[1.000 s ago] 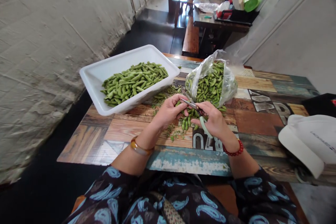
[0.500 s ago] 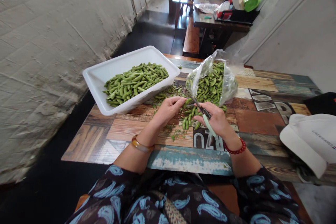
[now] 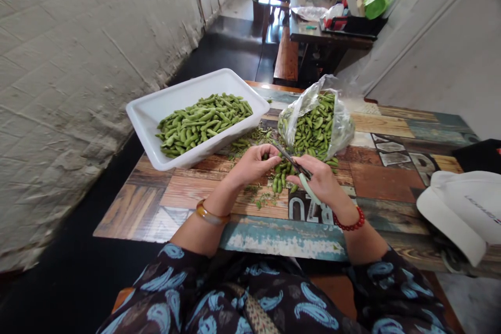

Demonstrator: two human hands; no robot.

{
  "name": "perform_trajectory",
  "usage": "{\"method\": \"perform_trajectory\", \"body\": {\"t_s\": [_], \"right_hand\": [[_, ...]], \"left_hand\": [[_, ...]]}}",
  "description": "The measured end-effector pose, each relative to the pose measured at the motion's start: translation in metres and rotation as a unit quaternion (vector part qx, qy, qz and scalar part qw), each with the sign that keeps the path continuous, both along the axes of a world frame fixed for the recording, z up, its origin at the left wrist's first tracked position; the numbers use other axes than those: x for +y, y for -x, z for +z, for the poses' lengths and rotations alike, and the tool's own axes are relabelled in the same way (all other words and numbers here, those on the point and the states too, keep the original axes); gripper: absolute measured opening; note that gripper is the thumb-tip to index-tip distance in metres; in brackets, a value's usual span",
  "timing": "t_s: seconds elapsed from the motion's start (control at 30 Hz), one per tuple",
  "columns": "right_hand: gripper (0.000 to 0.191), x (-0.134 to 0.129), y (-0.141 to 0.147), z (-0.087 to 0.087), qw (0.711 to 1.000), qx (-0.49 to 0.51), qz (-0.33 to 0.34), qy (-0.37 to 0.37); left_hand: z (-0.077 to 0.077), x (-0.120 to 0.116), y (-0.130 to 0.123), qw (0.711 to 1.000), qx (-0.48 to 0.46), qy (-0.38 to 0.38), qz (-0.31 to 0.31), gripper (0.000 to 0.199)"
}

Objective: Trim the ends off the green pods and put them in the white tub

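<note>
R hand (image 3: 319, 178) grips scissors (image 3: 300, 168), long axis from handles near R to blades far L, tips just beyond L hand's fingertips (image 3: 277, 159). L hand (image 3: 254, 164) pinches a mostly hidden pod (image 3: 265, 156), L of blades. Hands apart, loose pods (image 3: 280, 179) betw.

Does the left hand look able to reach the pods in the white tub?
Probably yes: the white tub is open on top, near the left hand, and nothing covers its pods.

The right fingers (image 3: 307, 162) partly hide the scissors (image 3: 291, 159), and the frame's edge cuts off a white cap (image 3: 456, 203) with illegibly blurred lettering (image 3: 482, 211).
</note>
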State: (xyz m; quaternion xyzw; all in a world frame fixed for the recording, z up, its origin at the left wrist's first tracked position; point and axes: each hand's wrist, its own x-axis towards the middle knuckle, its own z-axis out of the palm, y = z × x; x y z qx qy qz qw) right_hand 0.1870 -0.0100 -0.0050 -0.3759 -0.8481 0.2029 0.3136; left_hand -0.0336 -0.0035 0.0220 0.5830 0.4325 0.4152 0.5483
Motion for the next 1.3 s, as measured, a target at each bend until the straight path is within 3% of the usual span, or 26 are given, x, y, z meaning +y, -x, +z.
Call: {"method": "perform_trajectory", "body": {"t_s": [0.2,0.4,0.83,1.13,1.3], "right_hand": [[0.039,0.001,0.002,0.002,0.998,0.036,-0.051,-0.002],[0.047,0.001,0.003,0.002,0.995,0.061,-0.062,0.039],[0.040,-0.003,0.007,0.010,0.995,0.060,-0.039,0.074],[0.042,-0.004,0.002,0.007,0.979,0.089,-0.014,0.183],[0.042,-0.004,0.001,0.007,0.979,0.080,-0.014,0.187]], "left_hand": [[-0.005,0.002,-0.001,0.979,-0.159,0.123,0.039,0.029],[-0.006,0.005,0.001,0.956,-0.261,0.101,0.084,0.030],[-0.006,-0.001,-0.006,0.979,-0.172,0.053,0.094,0.027],[-0.001,-0.004,-0.007,0.977,-0.178,0.048,0.111,0.026],[0.001,-0.005,-0.007,0.983,-0.145,0.034,0.109,0.024]]}}
